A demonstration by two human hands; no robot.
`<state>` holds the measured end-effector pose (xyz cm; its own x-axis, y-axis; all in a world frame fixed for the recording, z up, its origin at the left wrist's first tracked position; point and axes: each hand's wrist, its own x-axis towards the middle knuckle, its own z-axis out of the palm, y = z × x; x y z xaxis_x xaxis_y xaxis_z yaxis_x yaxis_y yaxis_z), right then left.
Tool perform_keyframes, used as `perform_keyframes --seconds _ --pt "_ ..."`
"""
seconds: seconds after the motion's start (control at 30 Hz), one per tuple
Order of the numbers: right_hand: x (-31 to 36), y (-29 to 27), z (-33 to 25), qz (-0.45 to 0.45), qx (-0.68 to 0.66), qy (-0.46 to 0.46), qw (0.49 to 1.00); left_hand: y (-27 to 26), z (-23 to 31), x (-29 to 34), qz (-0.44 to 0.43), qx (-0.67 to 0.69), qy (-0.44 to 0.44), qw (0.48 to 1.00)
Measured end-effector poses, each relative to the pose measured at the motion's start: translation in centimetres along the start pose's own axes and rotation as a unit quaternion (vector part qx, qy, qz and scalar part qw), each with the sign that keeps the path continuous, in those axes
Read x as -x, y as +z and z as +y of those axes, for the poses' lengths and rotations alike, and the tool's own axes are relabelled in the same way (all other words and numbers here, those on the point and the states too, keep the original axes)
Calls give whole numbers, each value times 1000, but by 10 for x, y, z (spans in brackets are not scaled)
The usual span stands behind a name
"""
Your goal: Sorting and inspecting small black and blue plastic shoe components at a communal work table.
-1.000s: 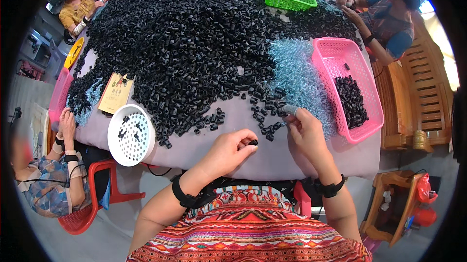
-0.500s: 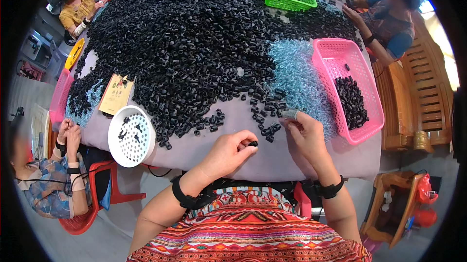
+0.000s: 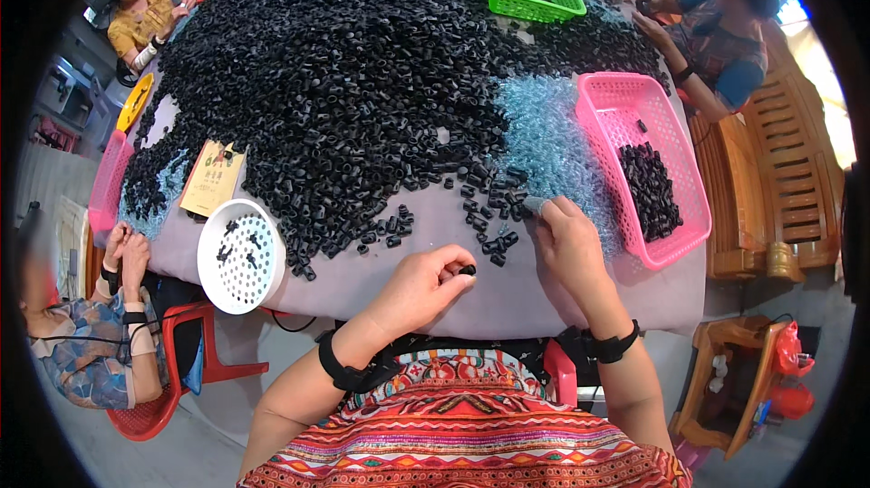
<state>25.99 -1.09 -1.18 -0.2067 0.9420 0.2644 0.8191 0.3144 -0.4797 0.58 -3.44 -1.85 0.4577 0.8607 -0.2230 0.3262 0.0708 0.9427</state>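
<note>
Between the thumb and fingertips of my left hand (image 3: 419, 290) is a small black plastic cap (image 3: 467, 270), its round end facing right. My right hand (image 3: 571, 243) is beside the near edge of the clear bluish plastic pieces (image 3: 544, 139), fingers curled together. A greyish covering (image 3: 534, 204) shows at one fingertip. Whatever those fingers pinch, if anything, is hidden. Just left of them lie loose black caps (image 3: 497, 243), at the fringe of the large heap of black caps (image 3: 362, 98).
To the right stands a pink basket (image 3: 594, 98) partly filled with black pieces. A white perforated bowl (image 3: 210, 293) holds several black pieces; behind it lies a yellow booklet (image 3: 215, 182). A green basket (image 3: 553, 9) stands far back. Other people sit left and right around the table.
My right hand's fingers have drawn closer together by the clear pieces. The left hand keeps hold of the black cap in nearly the same place. The whole view has shifted slightly.
</note>
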Motion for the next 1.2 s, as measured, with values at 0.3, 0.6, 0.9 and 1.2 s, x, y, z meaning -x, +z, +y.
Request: perform_keyframes --seconds 0.3,0.6,0.9,1.2 --pt "3 1 4 -11 -36 50 998 0 4 1 6 19 -11 1000" --pt "13 -14 -38 -29 -289 136 947 4 6 5 15 92 -18 995" --pt "19 2 -67 -87 -305 95 943 12 0 4 13 120 -6 993" --pt "28 10 -61 -107 -296 109 943 8 6 11 -41 78 -13 996"
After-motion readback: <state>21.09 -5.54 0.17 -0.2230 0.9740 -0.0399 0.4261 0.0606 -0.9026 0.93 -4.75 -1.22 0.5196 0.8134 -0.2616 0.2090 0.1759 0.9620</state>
